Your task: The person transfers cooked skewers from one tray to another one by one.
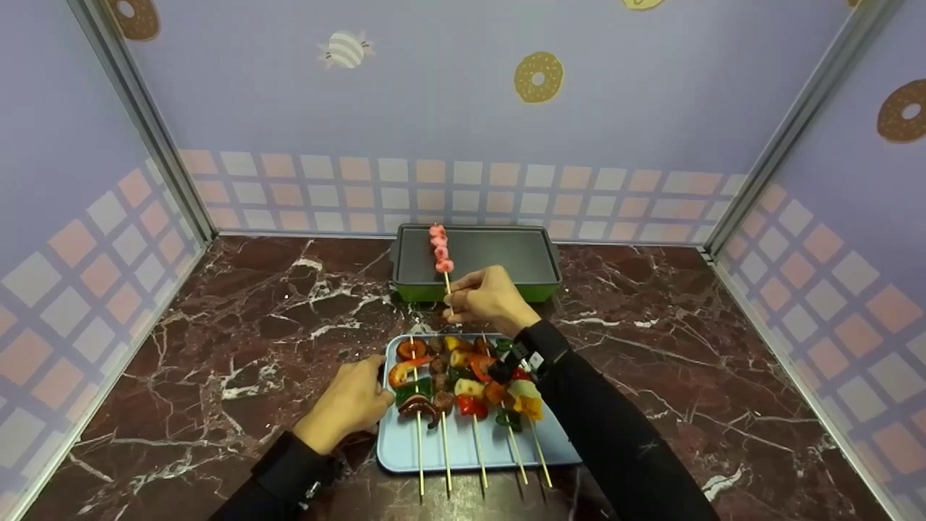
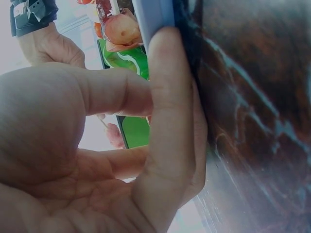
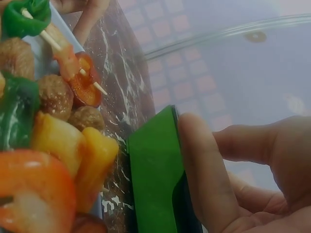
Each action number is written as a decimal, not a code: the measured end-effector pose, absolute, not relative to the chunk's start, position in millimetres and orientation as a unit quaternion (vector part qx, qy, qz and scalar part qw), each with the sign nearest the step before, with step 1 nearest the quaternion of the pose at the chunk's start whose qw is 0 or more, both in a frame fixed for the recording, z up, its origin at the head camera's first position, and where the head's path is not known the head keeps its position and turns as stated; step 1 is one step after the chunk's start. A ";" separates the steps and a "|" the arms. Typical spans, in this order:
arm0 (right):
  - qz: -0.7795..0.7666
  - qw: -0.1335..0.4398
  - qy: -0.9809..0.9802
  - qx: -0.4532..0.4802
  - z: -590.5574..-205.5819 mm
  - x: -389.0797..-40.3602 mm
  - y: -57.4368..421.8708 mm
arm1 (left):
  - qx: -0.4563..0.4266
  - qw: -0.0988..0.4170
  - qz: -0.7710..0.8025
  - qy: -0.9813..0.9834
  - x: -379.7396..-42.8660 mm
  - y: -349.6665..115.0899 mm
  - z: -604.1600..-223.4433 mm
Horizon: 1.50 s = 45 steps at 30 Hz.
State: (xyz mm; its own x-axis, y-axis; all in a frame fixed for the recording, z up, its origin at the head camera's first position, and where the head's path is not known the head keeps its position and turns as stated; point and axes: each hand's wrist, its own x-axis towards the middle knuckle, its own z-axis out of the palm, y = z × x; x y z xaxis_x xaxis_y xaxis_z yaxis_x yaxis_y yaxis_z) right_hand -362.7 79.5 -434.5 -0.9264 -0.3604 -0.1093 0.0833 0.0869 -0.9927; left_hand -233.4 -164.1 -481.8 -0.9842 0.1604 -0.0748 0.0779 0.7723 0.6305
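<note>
My right hand (image 1: pixel 492 300) pinches the bare stick end of a skewer of pink food pieces (image 1: pixel 441 250). Its pink pieces lie over the left part of a flat dark griddle (image 1: pixel 492 253) with a green base (image 3: pixel 155 170); whether they touch the surface I cannot tell. In the head view my left hand (image 1: pixel 351 398) holds the left rim of a light blue tray (image 1: pixel 391 456), and the left wrist view shows a fingertip against that rim. Several skewers of peppers, meatballs and sausage (image 1: pixel 470 387) lie side by side on the tray, sticks toward me.
Dark red marbled tabletop (image 1: pixel 289 362) surrounds the tray and griddle. A lilac back wall (image 1: pixel 448 108) with pink and white checks stands right behind the griddle, with side walls left and right. My right forearm (image 1: pixel 615 427) crosses the tray's right side.
</note>
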 end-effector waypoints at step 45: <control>-0.662 0.119 0.732 -0.112 -446.6 -314.2 157.6 | 0.059 0.058 0.343 0.936 -233.2 -163.3 -482.3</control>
